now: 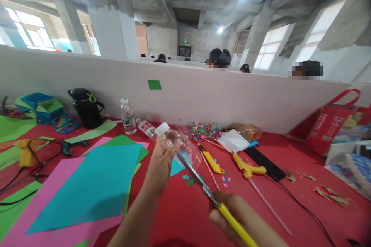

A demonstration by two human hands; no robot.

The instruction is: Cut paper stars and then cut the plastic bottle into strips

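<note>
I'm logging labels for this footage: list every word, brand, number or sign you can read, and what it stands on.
Nothing reads clearly enough to quote.
Red bag: white characters, too blurred.
Standing bottle: green-marked label, too small.
Lying bottle: red-and-white label, too blurred.
Green lit sign in the background: too small.
Held bottle: no legible text.

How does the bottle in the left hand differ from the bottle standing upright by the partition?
The held bottle is tilted, while the standing bottle is upright. The left hand grips the held bottle; the standing bottle rests on the red table. The standing bottle wears a label; none is visible on the held bottle. Both are clear and white-capped.
</note>
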